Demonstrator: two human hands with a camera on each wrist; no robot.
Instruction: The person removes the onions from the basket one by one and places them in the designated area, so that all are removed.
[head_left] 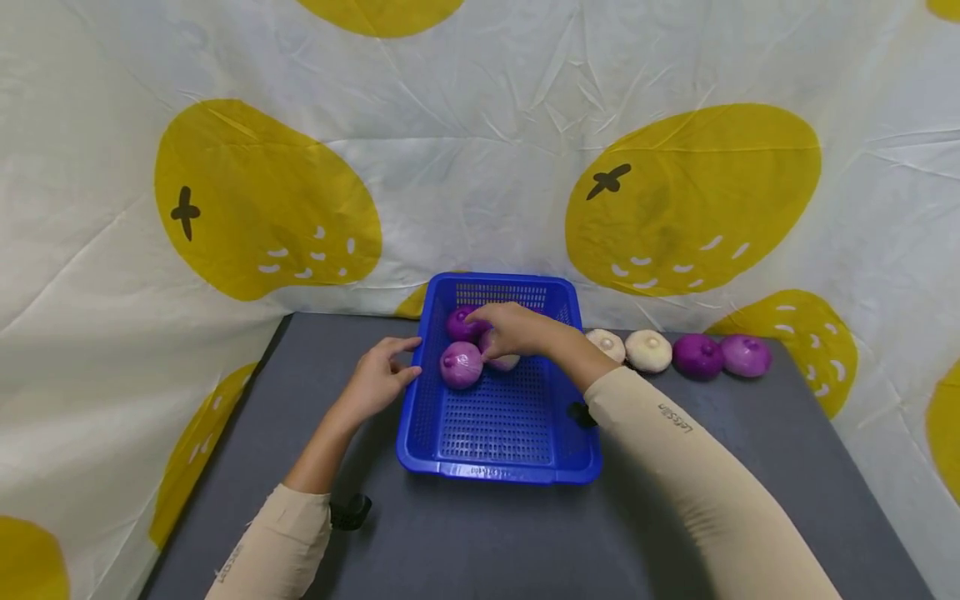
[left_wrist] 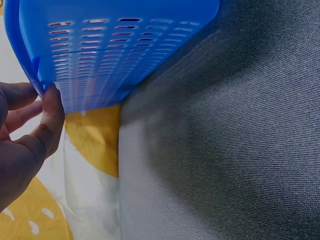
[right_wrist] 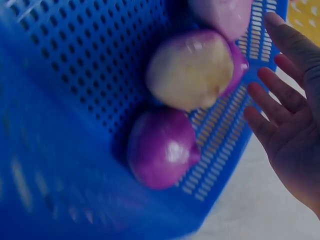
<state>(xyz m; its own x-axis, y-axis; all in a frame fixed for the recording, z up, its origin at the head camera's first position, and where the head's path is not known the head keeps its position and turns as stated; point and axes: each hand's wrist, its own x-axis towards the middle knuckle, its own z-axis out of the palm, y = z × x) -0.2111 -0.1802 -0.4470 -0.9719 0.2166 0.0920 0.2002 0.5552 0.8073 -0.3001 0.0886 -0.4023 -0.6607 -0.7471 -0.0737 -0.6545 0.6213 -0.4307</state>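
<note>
A blue perforated plastic basket (head_left: 495, 471) stands on the dark table with several purple onions inside, at its far end. In the head view a glossy light-purple onion (head_left: 461, 367) sits nearest, with a darker onion (head_left: 460, 323) behind it. A pale, purple-edged onion (right_wrist: 190, 70) shows in the right wrist view beside a deep purple onion (right_wrist: 165, 147). My right hand (head_left: 513, 327) is over the onions; the right wrist view shows its fingers spread, holding nothing. With thumb and fingertips, my left hand (head_left: 377, 377) pinches the basket's left rim (left_wrist: 30, 70).
Right of the basket, along the table's back edge, lie two cream-coloured, flattened round bulbs (head_left: 648, 351), a dark purple onion (head_left: 698, 357) and a lighter purple onion (head_left: 746, 356). A white cloth (head_left: 480, 208) with yellow fruit prints hangs behind the grey table (head_left: 480, 542).
</note>
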